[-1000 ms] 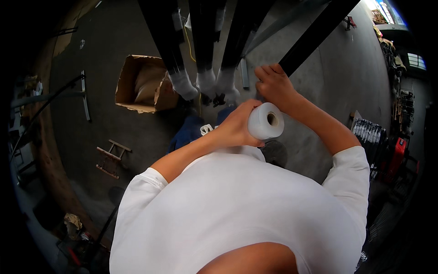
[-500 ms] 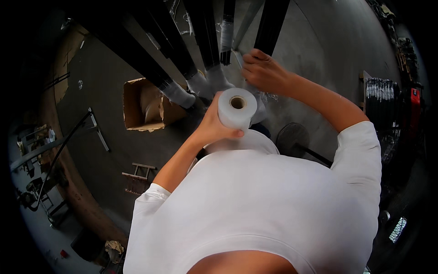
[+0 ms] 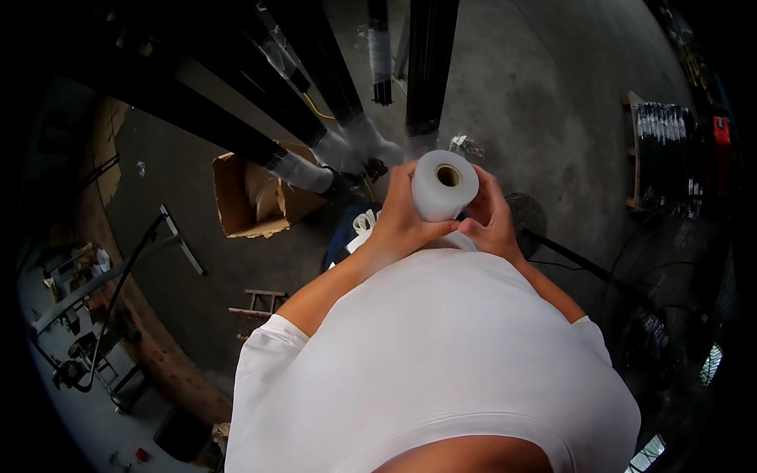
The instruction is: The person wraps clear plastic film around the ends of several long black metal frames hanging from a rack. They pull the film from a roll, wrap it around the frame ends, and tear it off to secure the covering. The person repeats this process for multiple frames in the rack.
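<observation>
Upright in front of my chest is a roll of clear stretch film [image 3: 434, 199], its brown cardboard core facing up. My left hand [image 3: 400, 211] is wrapped round the roll's left side, thumb across the near side. Against its right side, my right hand [image 3: 490, 214] also grips, so the roll sits between both palms. Just beyond the roll stands a long black bar [image 3: 430, 87], its lower end wrapped in clear film [image 3: 422, 144]. More black bars [image 3: 319, 59] lean at the left, their ends covered in film [image 3: 367, 139]. The far fingers of both hands are partly hidden.
An open cardboard box [image 3: 229, 201] stands on the floor at the left. A round base with a dark pole [image 3: 568, 252] lies to my right. Film-wrapped black stock [image 3: 662, 154] is stacked at far right. A small wooden frame [image 3: 256, 311] and a metal stand [image 3: 183, 244] are at left.
My right hand has come down from beside the black bar to the film roll and now grips it. The roll has shifted slightly right in view, with my left hand still round it.
</observation>
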`<state>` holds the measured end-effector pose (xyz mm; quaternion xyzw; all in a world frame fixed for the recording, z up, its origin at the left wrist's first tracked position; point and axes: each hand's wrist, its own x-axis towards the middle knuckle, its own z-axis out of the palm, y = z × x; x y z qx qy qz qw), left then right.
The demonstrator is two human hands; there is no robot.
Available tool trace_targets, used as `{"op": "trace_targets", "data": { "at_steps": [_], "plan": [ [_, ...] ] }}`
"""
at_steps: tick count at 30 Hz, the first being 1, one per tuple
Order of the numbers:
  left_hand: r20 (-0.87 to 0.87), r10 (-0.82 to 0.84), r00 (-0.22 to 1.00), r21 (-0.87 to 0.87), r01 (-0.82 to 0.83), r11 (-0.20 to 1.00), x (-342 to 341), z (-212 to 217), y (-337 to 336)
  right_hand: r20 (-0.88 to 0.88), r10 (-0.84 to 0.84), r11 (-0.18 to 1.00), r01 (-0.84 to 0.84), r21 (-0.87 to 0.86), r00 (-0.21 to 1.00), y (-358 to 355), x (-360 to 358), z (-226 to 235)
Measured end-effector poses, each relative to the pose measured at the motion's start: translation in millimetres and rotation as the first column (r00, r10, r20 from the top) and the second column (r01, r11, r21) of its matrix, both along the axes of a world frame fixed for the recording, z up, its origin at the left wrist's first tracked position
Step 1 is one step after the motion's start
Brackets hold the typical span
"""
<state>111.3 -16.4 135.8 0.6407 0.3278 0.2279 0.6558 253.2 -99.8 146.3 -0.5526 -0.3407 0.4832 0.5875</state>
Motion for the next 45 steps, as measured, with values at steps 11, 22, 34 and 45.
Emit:
{"op": "trace_targets", "data": {
  "at_steps": [11, 22, 34, 45],
  "plan": [
    [0.012, 0.190, 0.982, 0.097, -0.190, 0.977, 22, -15, 90, -0.135, -0.266, 0.960, 0.251, -0.123, 0.954, 18, -14, -16],
    [0.305, -0.153, 0.940, -0.311, 0.250, 0.917, 56, -42, 110, -0.404, -0.226, 0.929, 0.071, -0.364, 0.886, 81, 118, -123],
    [-0.172, -0.393, 0.903, -0.087, 0.383, 0.919, 56, -16, 134, -0.598, 0.399, 0.858, -0.514, -0.025, 0.695, 136, 23, -164],
    [0.060, 0.303, 0.951, -0.211, -0.285, 0.935, -39, -73, 54, -0.570, 0.496, 0.816, -0.576, 0.050, 0.654, 135, 15, -137]
  ]
}}
